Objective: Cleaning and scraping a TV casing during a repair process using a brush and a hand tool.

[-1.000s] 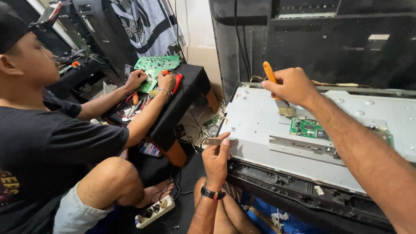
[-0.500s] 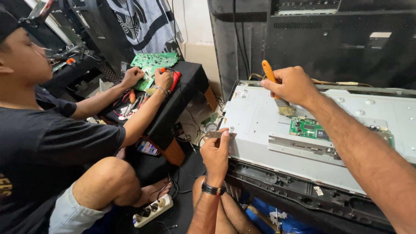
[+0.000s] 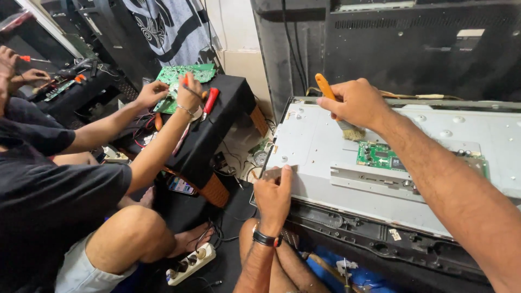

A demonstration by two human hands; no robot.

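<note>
The right hand (image 3: 355,103) is clenched on an orange-handled brush (image 3: 337,111), bristles down beside the green circuit board (image 3: 380,155) for sweeping; the left hand (image 3: 273,195) lies flat, fingers pressed together on the television back panel's (image 3: 320,146) near-left corner, steadying it.

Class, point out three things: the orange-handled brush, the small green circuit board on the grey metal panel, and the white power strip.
Orange-handled brush (image 3: 353,131), head view, on its bristles.
Small green circuit board (image 3: 378,155), head view, on its middle.
White power strip (image 3: 191,263), head view, on its top face.

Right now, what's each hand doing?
Left hand: open, fingers resting on the corner of the grey metal back panel.
Right hand: closed around the orange-handled bristle brush.
</note>
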